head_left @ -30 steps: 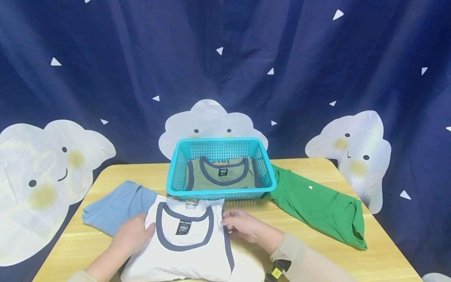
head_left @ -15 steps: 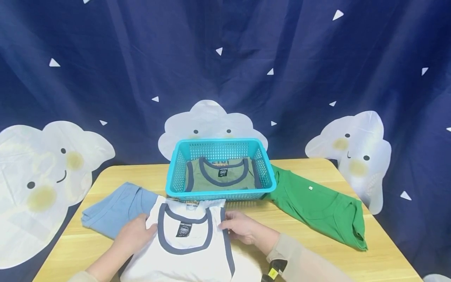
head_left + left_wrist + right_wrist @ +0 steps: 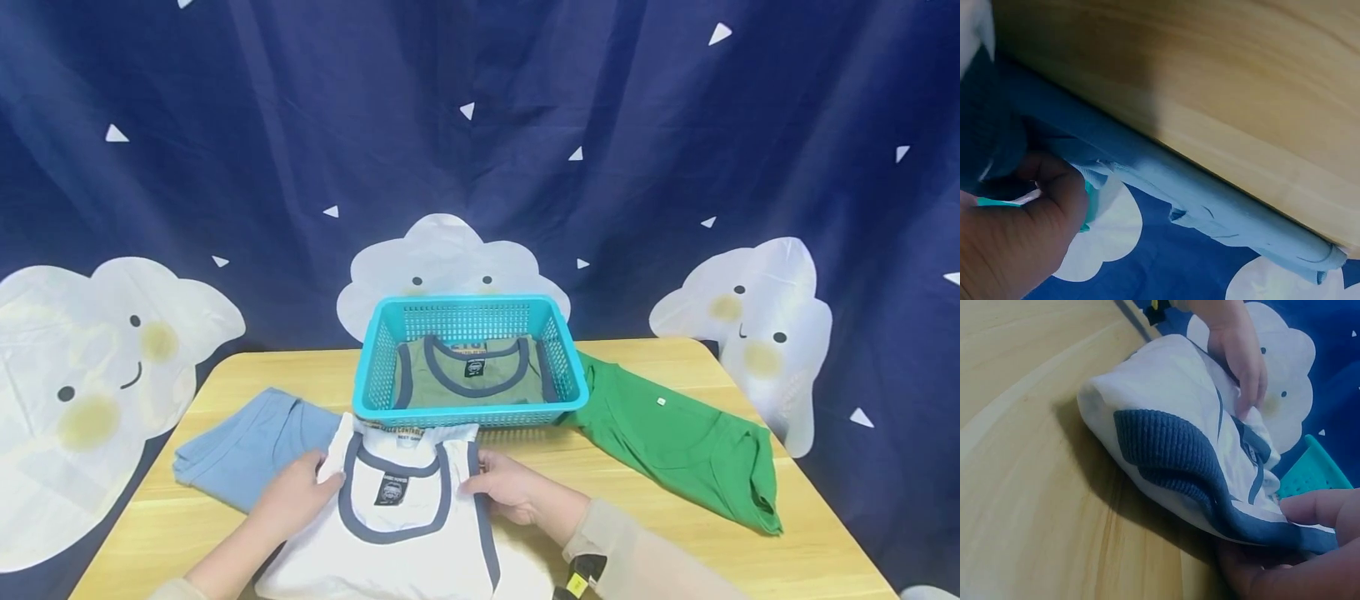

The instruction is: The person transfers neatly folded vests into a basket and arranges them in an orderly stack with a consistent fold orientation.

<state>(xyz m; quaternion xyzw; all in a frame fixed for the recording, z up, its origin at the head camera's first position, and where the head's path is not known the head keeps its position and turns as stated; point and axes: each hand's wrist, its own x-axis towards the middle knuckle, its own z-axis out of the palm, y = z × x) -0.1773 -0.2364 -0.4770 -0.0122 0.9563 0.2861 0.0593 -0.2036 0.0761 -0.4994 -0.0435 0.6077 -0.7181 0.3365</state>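
Observation:
A white sleeveless top point(image 3: 397, 558) with navy trim and a black neck label lies at the near middle of the table, its neckline towards the basket. My left hand point(image 3: 295, 493) grips its left shoulder edge, thumb on top. At the opposite edge my right hand point(image 3: 517, 490) pinches the navy armhole trim; in the right wrist view the thumb point(image 3: 1316, 507) is above the cloth and the fingers are below it. That view also shows the top's near side raised off the wood in a loose fold. The lower end of the top runs out of the head view.
Behind the top stands a turquoise basket point(image 3: 472, 414) holding a folded olive top point(image 3: 487, 396) with navy trim. Folded blue cloth point(image 3: 255, 446) lies at the left, partly beside my left hand. A green garment point(image 3: 682, 442) spreads to the right on the wooden table point(image 3: 637, 567).
My left hand has shifted slightly right and up with the shoulder edge, drawing the white top's neckline narrower. My right hand has slid a little to the left along its edge.

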